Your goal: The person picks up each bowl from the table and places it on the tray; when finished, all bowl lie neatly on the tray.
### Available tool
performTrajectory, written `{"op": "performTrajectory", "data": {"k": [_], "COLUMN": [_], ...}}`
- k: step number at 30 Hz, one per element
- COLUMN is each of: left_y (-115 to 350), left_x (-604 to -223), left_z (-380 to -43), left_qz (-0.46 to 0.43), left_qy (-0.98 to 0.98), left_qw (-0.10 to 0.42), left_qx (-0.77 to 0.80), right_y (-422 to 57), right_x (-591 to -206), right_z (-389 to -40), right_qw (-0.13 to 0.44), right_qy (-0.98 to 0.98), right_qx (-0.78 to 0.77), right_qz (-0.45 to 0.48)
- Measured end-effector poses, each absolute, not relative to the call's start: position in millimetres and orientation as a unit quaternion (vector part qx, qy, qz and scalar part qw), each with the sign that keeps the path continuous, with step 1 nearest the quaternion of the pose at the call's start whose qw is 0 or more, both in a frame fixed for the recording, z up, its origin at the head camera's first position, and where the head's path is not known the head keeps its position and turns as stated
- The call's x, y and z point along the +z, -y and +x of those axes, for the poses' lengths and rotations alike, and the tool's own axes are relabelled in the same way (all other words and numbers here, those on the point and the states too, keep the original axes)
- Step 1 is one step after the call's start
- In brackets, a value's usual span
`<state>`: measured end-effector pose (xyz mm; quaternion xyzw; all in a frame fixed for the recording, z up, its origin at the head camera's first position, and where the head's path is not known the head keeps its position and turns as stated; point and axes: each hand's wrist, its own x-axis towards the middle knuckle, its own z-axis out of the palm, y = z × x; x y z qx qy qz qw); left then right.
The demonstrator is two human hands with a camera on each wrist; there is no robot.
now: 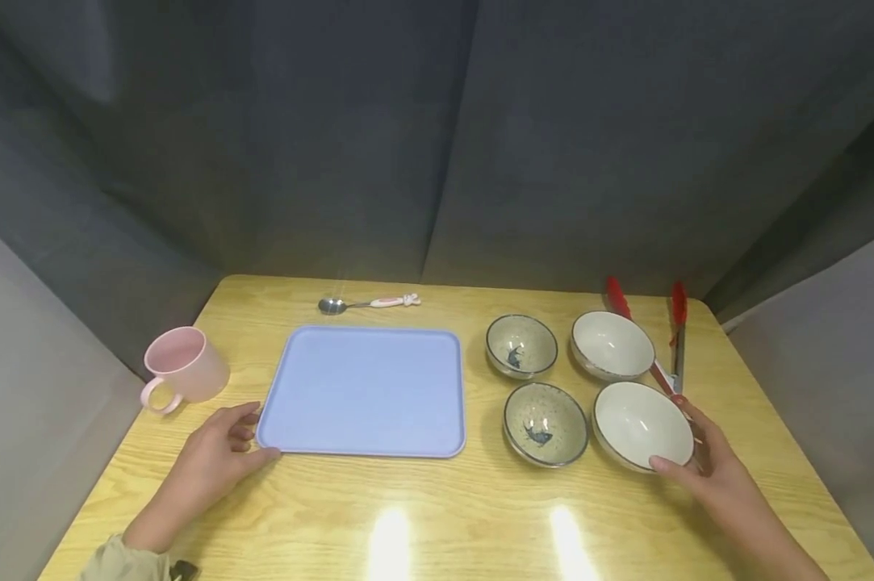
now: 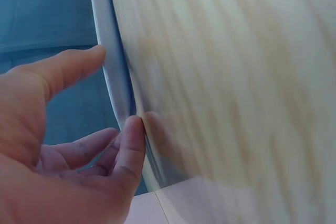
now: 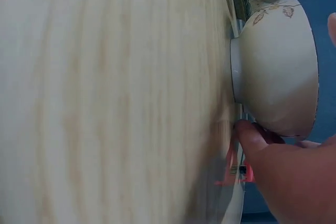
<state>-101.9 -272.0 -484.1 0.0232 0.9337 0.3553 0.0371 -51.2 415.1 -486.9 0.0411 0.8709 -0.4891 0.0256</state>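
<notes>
In the head view, the tray [image 1: 364, 391] lies flat on the table [image 1: 473, 516]. The left hand [image 1: 211, 452] is at its near left corner, thumb and fingers spread apart, thumb at the near edge and fingertips at the left edge; the lower fingers are partly hidden under the hand. The mug [image 1: 190, 371] stands left of the tray and the spoon [image 1: 367, 304] lies just beyond its far edge. Right of the tray sit the far speckled bowl [image 1: 521, 347], the near speckled bowl [image 1: 545, 425], the far white bowl [image 1: 613, 345] and the near white bowl [image 1: 643, 425]. The right hand [image 1: 713, 460], farthest right of the tray, curves round the near white bowl, thumb at its front rim; its other fingertips are mostly hidden. The tongs [image 1: 679, 339] behind are partly covered by the far white bowl and this hand.

In the left wrist view, the tray shows only as a thin strip, thumb against it, fingertips at its lower part; the hand's back is cut off.

In the right wrist view, one fingertip reaches under the near white bowl's side, while the thumb is nearly all cut off. Red parts behind the finger are hard to make out.
</notes>
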Motion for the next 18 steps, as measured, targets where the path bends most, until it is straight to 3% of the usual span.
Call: {"op": "performTrajectory", "data": {"k": [8,18], "left_y": [275.9,275.4], "left_x": [-483.6,-482.3], "left_z": [-102.3,-110.2], "left_qz": [0.030,0.035], "left_qy": [-0.934,-0.930], "left_qw": [0.052,0.064], "left_qx": [0.352,0.359], "right_y": [-410.5,-406.5], "right_x": [-494.4,-494.2], "right_z": [-51.1,-52.3], "right_qw": [0.041,0.047], "right_qy": [-0.813,-0.834], "right_qx": [-0.580,-0.549], "right_qz": [0.001,0.006]}}
